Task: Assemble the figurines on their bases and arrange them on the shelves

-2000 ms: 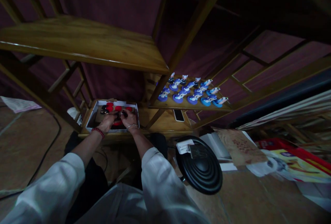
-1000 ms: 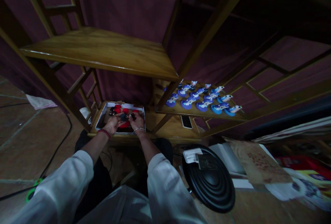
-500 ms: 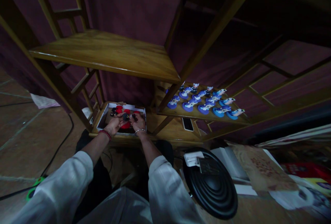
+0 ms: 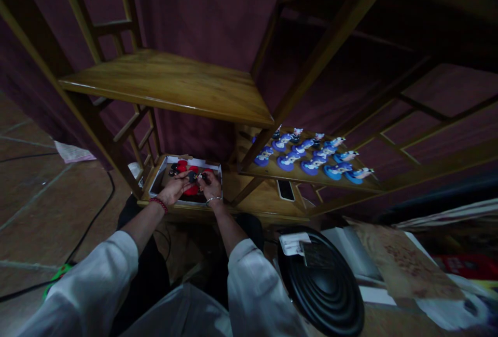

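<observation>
My left hand and my right hand meet over a shallow white cardboard box on the low shelf. Between them is a small dark figurine, pinched by the fingers of both; its details are too dim to make out. Inside the box lie red pieces and a black figurine at the left. My hands cover part of the box's contents.
Several blue and purple figurines stand on the shelf to the right. A phone lies below them. A wooden shelf board overhangs the box. A round black ribbed stool top is at lower right, with papers on it.
The view has shifted slightly, so the scene sits a little further right and lower. Both hands stay over the box with the dark figurine; the fingers have moved only slightly.
</observation>
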`<state>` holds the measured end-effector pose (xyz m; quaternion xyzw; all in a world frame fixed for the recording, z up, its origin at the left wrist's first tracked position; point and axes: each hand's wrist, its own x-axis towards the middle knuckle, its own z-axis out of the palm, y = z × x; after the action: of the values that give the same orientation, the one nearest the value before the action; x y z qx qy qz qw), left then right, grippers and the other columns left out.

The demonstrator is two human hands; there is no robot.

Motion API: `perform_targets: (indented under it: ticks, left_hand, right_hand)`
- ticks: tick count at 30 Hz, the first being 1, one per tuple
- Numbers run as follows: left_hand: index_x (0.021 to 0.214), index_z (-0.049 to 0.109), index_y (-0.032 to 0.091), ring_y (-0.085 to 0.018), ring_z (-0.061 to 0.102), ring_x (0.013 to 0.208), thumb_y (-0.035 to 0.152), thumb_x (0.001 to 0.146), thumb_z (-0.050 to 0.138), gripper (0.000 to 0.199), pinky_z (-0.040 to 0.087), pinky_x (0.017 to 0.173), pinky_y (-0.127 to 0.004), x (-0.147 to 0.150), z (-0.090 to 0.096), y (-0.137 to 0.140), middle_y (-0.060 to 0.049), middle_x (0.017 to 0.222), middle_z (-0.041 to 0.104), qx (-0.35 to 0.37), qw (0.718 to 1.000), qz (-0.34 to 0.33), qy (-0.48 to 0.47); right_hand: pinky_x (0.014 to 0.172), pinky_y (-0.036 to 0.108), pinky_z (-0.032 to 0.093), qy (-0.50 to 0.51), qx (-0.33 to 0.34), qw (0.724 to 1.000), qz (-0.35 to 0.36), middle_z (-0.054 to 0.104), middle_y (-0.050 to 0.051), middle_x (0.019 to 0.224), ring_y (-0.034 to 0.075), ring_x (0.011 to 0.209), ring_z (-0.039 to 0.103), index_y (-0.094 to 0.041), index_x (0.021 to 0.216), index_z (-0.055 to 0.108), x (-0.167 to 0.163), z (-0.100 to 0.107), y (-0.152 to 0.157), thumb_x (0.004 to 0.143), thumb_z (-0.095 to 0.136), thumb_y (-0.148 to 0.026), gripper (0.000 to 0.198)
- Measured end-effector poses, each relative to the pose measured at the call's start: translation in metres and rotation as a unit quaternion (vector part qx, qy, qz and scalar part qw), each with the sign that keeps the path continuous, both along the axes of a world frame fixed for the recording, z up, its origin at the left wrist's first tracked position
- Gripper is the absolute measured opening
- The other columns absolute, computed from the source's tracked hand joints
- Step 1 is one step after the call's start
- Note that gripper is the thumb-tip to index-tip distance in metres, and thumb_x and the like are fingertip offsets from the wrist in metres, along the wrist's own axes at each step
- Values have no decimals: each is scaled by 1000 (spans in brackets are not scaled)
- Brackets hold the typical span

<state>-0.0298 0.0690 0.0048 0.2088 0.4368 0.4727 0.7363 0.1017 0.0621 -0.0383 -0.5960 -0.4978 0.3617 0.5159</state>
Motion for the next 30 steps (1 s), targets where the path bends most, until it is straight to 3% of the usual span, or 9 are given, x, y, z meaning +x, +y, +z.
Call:
perform_targets:
  ticks: [8, 30]
  left_hand:
    - [84, 62, 11, -12, 61, 76, -3, 73, 48, 23, 47, 83, -34, -5, 2, -5, -7, 82, 65, 10, 1000, -10, -15]
    - [85, 65, 12, -13, 60, 79, -2, 71, 54, 22, 48, 82, -32, -8, 3, -6, -6, 84, 65, 6, 1000, -22, -16]
  right_hand:
    - [72, 24, 47, -38, 13, 999, 4, 63, -3, 82, 12, 76, 59, -23, 91, 53, 0, 7, -4, 67, 54, -33, 26]
    - [73, 24, 47, -142, 45, 987, 57, 63, -3, 87, 13, 79, 58, -27, 94, 57, 0, 27, -14, 72, 53, -28, 23]
